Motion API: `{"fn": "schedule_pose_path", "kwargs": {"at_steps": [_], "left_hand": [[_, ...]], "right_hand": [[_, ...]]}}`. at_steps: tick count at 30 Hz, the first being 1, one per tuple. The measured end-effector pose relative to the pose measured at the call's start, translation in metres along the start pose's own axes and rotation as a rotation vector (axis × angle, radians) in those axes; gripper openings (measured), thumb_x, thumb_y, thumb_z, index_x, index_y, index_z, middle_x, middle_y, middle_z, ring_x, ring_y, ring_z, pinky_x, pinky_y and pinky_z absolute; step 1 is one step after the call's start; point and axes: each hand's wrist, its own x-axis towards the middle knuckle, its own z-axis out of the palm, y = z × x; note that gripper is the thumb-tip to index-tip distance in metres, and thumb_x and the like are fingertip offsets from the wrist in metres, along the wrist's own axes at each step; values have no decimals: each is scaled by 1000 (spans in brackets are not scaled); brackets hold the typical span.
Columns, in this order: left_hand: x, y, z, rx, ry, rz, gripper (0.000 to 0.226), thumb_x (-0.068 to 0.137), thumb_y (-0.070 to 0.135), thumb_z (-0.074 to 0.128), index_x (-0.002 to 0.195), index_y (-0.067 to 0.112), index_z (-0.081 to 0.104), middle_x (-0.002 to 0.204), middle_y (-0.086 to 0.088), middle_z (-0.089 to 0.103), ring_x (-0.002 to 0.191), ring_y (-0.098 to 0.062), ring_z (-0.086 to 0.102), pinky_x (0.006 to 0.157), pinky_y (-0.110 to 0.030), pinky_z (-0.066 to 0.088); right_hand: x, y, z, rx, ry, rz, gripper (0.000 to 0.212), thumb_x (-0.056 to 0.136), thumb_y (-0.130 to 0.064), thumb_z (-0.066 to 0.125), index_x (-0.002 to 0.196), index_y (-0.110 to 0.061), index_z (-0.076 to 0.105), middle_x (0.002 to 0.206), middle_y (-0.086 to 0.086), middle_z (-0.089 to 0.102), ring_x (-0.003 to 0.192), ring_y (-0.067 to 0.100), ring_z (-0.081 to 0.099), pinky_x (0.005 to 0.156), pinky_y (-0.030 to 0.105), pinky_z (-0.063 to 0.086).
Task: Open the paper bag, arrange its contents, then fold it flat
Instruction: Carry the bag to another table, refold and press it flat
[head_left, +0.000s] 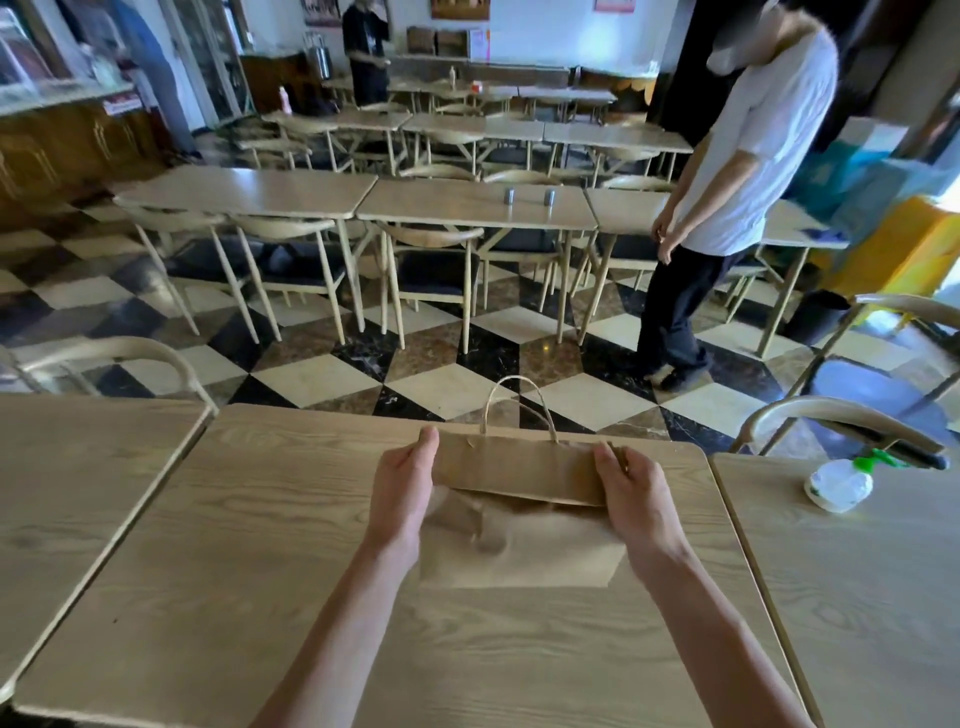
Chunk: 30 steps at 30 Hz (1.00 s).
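Both hands are on the one paper bag (519, 512): left hand (402, 491) pinching its left edge, right hand (631, 493) pinching the right edge, thumbs on top of the upper flap. That bag lies flat in the middle of the wooden table (260, 597), top part folded toward me over the lower half, and its one visible twisted handle (519, 402) sticks up past the bag's far edge. Can't see inside the bag, so no clue what's in it. Off to the bag's right, on the next table, sits one white cup (837, 486) with a plastic film over it, contents not readable. Beyond the bag, two small metal shakers (529, 196) on a far table, and two people standing further back
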Motion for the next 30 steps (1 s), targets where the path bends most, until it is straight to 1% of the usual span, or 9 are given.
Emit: {"fn": "schedule_pose_path", "kwargs": {"at_steps": [3,7,10,13,15,19,22,25,30], "left_hand": [[-5,37,-4,-66,16,14,36,86,50,53,71,17,53,60,-6,36,53,-19,34,53,-33,28],[-7,83,-8,-134,48,38,41,85,49,55,61,19,44,41,9,34,40,-12,36,53,-30,31],[-8,115,-9,-219,36,45,36,80,50,57,69,16,50,48,5,34,52,-20,38,60,-36,34],[-11,145,-12,-258,12,35,38,73,51,58,83,14,54,59,-6,36,57,-23,38,61,-37,38],[-11,162,-14,-300,-18,24,51,69,52,58,92,6,60,79,-3,49,69,-25,45,77,-45,49],[-17,182,-21,-328,-61,13,59,66,54,61,108,13,62,91,-5,57,83,-27,57,95,-49,46],[-24,182,-28,-339,-66,9,63,63,55,63,104,7,62,90,-5,54,80,-29,53,87,-46,46],[-34,177,-39,-341,-36,41,39,63,53,62,84,21,57,91,-2,46,77,-26,45,78,-43,42],[-54,165,-67,-344,103,59,39,69,48,62,84,12,64,87,-4,52,73,-27,49,67,-42,43]], "right_hand": [[1,-43,-15,77,-43,-48,39,97,-36,50,72,-7,50,67,8,39,61,20,37,56,36,29],[2,-91,-34,203,-75,-79,48,98,-31,51,87,15,51,73,9,44,65,23,41,60,37,30],[1,-123,-44,275,-77,-108,46,99,-28,52,93,18,53,76,11,49,68,25,45,62,39,33],[-1,-150,-54,377,-89,-111,40,98,-25,54,94,14,62,78,15,57,68,26,54,62,37,42],[-3,-165,-61,396,-105,-128,35,98,-24,55,84,4,70,72,14,62,62,24,59,62,35,45],[-7,-180,-71,388,-127,-181,39,97,-26,56,66,-10,73,68,10,67,61,21,63,64,35,47],[-11,-185,-70,390,-164,-197,35,97,-28,55,75,-7,74,73,12,68,63,22,64,63,34,48],[-16,-186,-61,411,-206,-207,35,98,-25,55,76,-4,72,75,18,65,68,27,61,66,40,47],[-24,-185,-39,407,-353,-210,43,99,-26,53,64,-18,77,56,2,69,50,15,65,41,24,49]]}}
